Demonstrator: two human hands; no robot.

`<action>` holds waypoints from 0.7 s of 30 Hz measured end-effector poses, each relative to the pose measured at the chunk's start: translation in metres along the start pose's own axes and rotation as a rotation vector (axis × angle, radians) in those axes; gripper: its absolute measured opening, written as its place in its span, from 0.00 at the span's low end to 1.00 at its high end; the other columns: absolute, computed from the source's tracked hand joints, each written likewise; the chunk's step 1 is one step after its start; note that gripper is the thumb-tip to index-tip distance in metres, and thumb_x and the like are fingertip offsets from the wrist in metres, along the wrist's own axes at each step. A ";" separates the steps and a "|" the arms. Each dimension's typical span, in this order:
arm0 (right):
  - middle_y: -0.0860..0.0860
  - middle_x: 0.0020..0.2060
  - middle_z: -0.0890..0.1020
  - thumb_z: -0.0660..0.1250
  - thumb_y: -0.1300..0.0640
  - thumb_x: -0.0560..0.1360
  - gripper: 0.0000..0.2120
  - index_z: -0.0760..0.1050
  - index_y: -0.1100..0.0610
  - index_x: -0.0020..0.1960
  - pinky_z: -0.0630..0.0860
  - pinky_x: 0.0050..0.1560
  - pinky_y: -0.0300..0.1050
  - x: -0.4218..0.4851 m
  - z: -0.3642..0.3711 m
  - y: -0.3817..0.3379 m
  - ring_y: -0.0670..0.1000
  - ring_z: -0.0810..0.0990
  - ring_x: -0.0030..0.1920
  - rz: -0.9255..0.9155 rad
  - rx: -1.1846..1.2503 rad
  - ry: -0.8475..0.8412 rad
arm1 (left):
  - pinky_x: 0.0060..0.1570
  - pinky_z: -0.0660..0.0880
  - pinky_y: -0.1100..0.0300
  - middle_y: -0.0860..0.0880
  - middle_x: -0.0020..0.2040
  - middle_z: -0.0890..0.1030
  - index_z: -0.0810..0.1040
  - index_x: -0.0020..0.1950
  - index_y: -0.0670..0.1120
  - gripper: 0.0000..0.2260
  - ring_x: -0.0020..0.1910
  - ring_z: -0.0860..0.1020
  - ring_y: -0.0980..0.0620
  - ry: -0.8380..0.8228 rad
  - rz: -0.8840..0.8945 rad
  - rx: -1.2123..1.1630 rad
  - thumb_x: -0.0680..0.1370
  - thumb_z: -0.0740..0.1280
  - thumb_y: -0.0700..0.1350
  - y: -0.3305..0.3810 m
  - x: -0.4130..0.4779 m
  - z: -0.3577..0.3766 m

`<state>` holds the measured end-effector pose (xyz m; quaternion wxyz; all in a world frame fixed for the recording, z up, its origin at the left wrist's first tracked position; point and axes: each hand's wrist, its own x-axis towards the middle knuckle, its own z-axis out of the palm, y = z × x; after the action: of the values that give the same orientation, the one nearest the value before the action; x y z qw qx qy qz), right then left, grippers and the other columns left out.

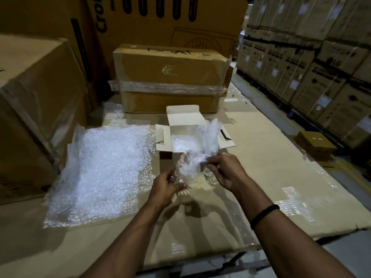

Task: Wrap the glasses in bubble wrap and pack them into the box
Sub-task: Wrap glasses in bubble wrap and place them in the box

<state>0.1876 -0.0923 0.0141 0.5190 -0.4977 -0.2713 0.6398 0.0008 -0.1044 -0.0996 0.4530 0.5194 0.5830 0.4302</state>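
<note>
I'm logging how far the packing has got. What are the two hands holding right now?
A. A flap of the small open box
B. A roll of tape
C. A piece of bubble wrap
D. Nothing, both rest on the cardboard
C: the left hand and the right hand each pinch the same piece of bubble wrap, lifted up on the near side of the small open box.

A flattened cardboard sheet (271, 177) spreads across the lower frame. At centre top sits a tape-banded carton (170, 65) — taller printed cartons (160, 15) stand behind it. A large carton (36, 97) fills the left edge. Stacked cartons (321, 63) line the upper right, with a small brown carton (315, 143) near them.
</note>
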 end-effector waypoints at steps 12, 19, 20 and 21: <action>0.55 0.41 0.84 0.66 0.59 0.69 0.07 0.82 0.54 0.44 0.71 0.39 0.48 0.016 0.045 0.020 0.59 0.76 0.47 -0.862 -1.734 -0.042 | 0.51 0.78 0.36 0.45 0.52 0.84 0.80 0.60 0.51 0.24 0.51 0.83 0.42 0.005 -0.028 -0.336 0.67 0.76 0.35 -0.011 -0.003 0.008; 0.50 0.58 0.81 0.58 0.36 0.69 0.26 0.76 0.47 0.62 0.68 0.58 0.52 0.015 0.034 -0.007 0.55 0.71 0.60 -0.512 -2.015 -0.460 | 0.50 0.78 0.34 0.42 0.49 0.84 0.80 0.56 0.48 0.19 0.50 0.82 0.38 -0.021 0.011 -0.310 0.67 0.78 0.42 -0.015 -0.002 0.006; 0.49 0.58 0.81 0.59 0.37 0.73 0.21 0.77 0.47 0.60 0.68 0.60 0.53 0.015 0.036 -0.006 0.55 0.71 0.60 -0.510 -2.069 -0.478 | 0.50 0.78 0.37 0.45 0.48 0.84 0.80 0.55 0.50 0.19 0.49 0.82 0.41 -0.013 0.037 -0.218 0.66 0.79 0.45 -0.016 0.000 0.004; 0.49 0.56 0.82 0.59 0.40 0.76 0.16 0.78 0.47 0.56 0.68 0.59 0.52 0.014 0.040 -0.006 0.56 0.71 0.60 -0.521 -2.101 -0.485 | 0.49 0.79 0.41 0.47 0.46 0.84 0.80 0.54 0.51 0.19 0.47 0.82 0.43 -0.013 0.060 -0.128 0.65 0.79 0.49 -0.017 0.003 0.002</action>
<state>0.1532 -0.0709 0.0289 -0.1097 -0.4794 -0.8696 0.0432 -0.0013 -0.1028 -0.1171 0.4761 0.5096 0.5352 0.4767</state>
